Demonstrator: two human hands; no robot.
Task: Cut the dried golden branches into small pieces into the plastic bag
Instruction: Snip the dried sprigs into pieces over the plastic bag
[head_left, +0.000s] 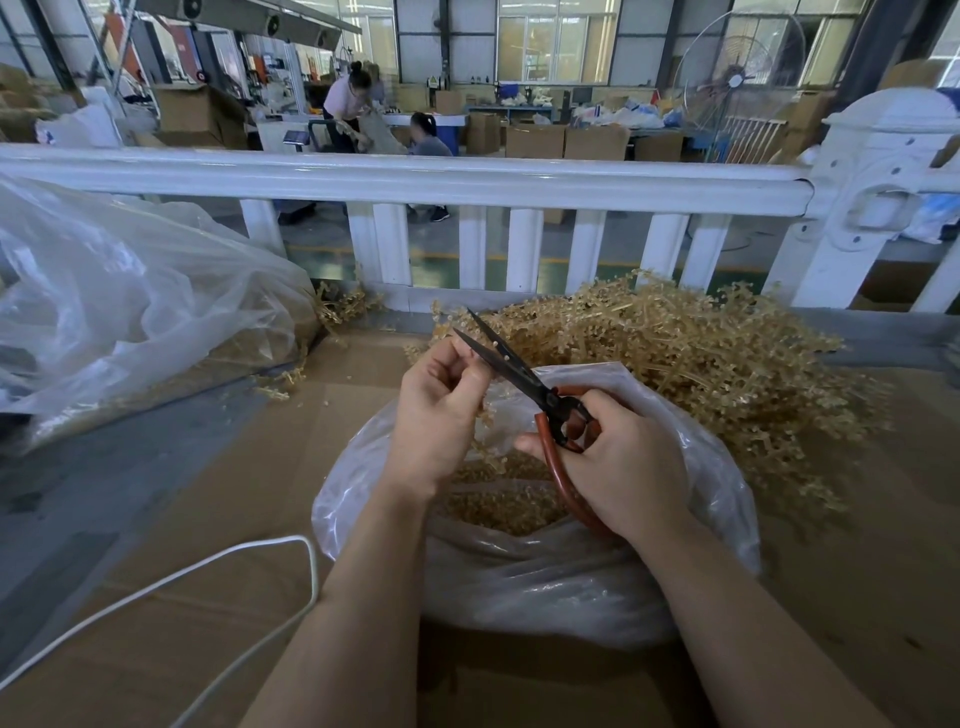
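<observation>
The dried golden branches (691, 358) lie heaped in the right centre of the frame, just behind the plastic bag (524, 577), which sits open at centre with cut golden pieces (498, 501) inside. Your left hand (436, 415) is above the bag's mouth, fingers curled and pinching a small sprig (487, 415) that hangs down beside the blades. Your right hand (618, 462) grips the red handles of the scissors (519, 371), fingers curled through the loops; the dark blades point to the upper left and stand slightly apart at the tips. Both bag and heap rest on flat cardboard (249, 499). A white cord (218, 561) loops across the lower left. A larger clear bag (130, 306) slumps at the left edge. A white railing (415, 182) crosses the upper frame.
</observation>
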